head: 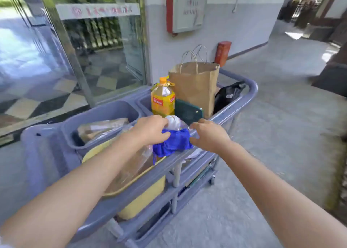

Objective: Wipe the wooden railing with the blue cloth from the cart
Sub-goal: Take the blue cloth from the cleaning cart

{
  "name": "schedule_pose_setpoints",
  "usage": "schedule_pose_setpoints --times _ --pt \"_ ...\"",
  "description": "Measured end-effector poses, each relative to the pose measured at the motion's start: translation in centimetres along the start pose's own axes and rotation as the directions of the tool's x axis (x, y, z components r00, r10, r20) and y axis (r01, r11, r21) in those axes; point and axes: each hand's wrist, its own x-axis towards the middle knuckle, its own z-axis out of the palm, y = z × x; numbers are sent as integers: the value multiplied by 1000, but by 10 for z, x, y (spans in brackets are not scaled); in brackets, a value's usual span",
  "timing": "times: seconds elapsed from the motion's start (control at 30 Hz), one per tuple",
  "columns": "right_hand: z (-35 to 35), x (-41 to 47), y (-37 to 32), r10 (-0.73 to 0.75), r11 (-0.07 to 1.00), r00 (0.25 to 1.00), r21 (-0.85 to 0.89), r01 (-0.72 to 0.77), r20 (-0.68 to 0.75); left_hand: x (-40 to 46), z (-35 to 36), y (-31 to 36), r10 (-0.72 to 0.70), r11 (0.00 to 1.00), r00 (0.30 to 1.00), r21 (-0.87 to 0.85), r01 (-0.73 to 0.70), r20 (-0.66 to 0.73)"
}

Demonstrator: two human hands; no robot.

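Observation:
A crumpled blue cloth (173, 141) lies over the near rim of the grey cart (251, 90), partly hanging inward. My left hand (150, 130) grips the cloth's left upper edge with curled fingers. My right hand (209, 135) touches the cloth's right edge, fingers pinching at it. A clear plastic bottle (174, 123) lies just behind the cloth between my hands. No wooden railing shows clearly; dark wooden posts stand blurred at the far right.
In the cart stand a yellow oil bottle (163, 99), a brown paper bag (195, 86), a dark green case (187, 111), a black bag (228, 95) and a yellow basin (142, 200). Glass doors (90, 47) rise on the left. Concrete floor (272, 135) stretches right.

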Motion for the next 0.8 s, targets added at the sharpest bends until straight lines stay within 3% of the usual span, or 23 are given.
schedule_pose_setpoints --times 0.17,0.37,0.6,0.8 --pt "37 41 -6 7 1000 993 -1 -6 120 23 25 -27 9 1000 992 -17 -7 122" --pt "73 59 2 -43 999 990 1 43 137 35 71 -16 77 994 957 -100 -51 280" --pt "98 38 3 -109 992 993 52 111 -40 19 88 -1 114 992 971 -80 -100 210" --pt "86 30 8 -60 974 997 217 71 -55 18 77 -2 128 961 973 -267 -73 193"
